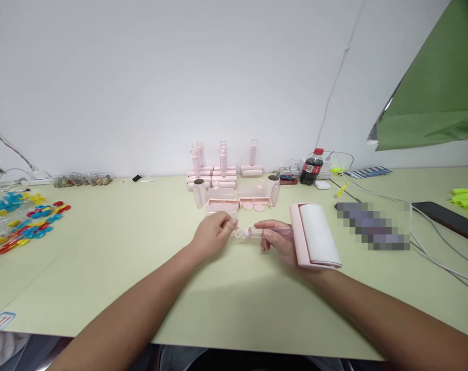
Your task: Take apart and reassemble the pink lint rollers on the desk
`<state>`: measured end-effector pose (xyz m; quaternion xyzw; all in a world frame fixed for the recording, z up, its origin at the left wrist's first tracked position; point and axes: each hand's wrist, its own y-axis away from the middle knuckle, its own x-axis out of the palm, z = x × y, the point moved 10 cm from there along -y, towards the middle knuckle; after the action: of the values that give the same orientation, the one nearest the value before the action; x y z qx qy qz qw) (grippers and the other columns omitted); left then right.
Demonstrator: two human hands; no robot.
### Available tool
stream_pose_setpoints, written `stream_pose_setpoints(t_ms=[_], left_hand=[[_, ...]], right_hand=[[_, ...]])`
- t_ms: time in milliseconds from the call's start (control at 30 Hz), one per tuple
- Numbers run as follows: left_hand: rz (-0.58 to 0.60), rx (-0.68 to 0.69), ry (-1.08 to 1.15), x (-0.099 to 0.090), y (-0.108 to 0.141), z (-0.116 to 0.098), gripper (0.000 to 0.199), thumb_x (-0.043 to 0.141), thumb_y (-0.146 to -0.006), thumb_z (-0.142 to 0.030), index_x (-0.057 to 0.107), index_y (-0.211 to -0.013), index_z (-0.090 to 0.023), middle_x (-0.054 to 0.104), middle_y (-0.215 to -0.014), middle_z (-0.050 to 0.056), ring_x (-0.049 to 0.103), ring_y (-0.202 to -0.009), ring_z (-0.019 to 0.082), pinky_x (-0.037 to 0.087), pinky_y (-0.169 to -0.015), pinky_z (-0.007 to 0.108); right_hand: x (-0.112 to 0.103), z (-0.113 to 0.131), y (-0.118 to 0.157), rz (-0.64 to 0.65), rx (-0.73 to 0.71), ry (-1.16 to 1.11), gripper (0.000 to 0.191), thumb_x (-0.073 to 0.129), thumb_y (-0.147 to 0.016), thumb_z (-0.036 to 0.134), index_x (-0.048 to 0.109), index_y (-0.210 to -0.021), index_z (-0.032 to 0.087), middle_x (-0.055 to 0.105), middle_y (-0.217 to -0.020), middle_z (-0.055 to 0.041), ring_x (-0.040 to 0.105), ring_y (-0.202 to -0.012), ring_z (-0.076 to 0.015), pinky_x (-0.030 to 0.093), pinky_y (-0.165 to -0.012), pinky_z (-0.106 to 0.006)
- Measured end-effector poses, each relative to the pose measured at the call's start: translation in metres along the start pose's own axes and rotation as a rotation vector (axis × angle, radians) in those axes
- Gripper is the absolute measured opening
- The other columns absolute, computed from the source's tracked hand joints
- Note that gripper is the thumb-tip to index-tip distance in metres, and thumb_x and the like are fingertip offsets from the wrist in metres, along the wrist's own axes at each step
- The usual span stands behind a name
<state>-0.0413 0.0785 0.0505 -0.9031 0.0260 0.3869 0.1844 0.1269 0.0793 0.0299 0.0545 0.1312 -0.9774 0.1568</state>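
Observation:
My right hand [278,239] is wrapped round a clear pink tube [256,232] lying roughly level above the table. A pale heart-shaped loop [239,233] sticks out of the tube's left end. Close to that loop, my left hand [216,232] is closed with thumb and forefinger pinched; whatever is between them is hidden. At my right wrist sits a pink and white roll-shaped piece [315,235], overlapping the wrist. Ahead of my hands are two opened pink cases, the left case [221,206] and the right case [255,204], with round pink parts in the right one.
Behind stand several loop-topped tubes [222,159] among pink rolls [252,171]. A cola bottle [311,167] is at the back right, near white cables [410,226] and a pixelated object [373,225]. Colourful plastic pieces [40,221] lie at far left.

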Motion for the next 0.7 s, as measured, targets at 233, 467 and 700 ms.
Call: stream_pose_setpoints(t_ms=[233, 467, 700], left_hand=[[-0.076, -0.051, -0.438, -0.014, -0.014, 0.040, 0.049, 0.048, -0.086, -0.029, 0.046, -0.134, -0.020, 0.044, -0.140, 0.013, 0.037, -0.130, 0.033, 0.036, -0.103, 0.048], [-0.017, -0.148, -0.334, -0.005, -0.013, 0.055, 0.052, 0.054, -0.082, -0.029, 0.047, -0.132, -0.020, 0.050, -0.127, 0.014, 0.051, -0.115, 0.030, 0.043, -0.096, 0.045], [-0.233, -0.322, 0.596, -0.023, -0.012, 0.067, 0.040, 0.058, -0.080, -0.051, 0.059, -0.104, -0.019, 0.062, -0.097, 0.006, 0.060, -0.080, 0.017, 0.048, -0.071, 0.031]], right_hand=[[0.006, 0.000, 0.002, -0.004, 0.053, -0.170, 0.030, 0.066, -0.077, 0.046, 0.056, -0.067, 0.019, 0.059, -0.064, -0.0001, 0.059, -0.051, -0.0156, 0.051, -0.055, -0.033], [-0.003, -0.015, 0.001, -0.070, 0.199, -0.131, 0.034, 0.045, -0.086, 0.051, 0.056, -0.082, 0.019, 0.051, -0.054, 0.0034, 0.040, -0.043, -0.0102, 0.030, -0.039, -0.023], [0.018, -0.018, 0.002, 0.076, 0.231, -0.146, 0.017, 0.052, -0.075, 0.034, 0.056, -0.081, 0.018, 0.048, -0.052, 0.0051, 0.037, -0.046, -0.0099, 0.026, -0.045, -0.024]])
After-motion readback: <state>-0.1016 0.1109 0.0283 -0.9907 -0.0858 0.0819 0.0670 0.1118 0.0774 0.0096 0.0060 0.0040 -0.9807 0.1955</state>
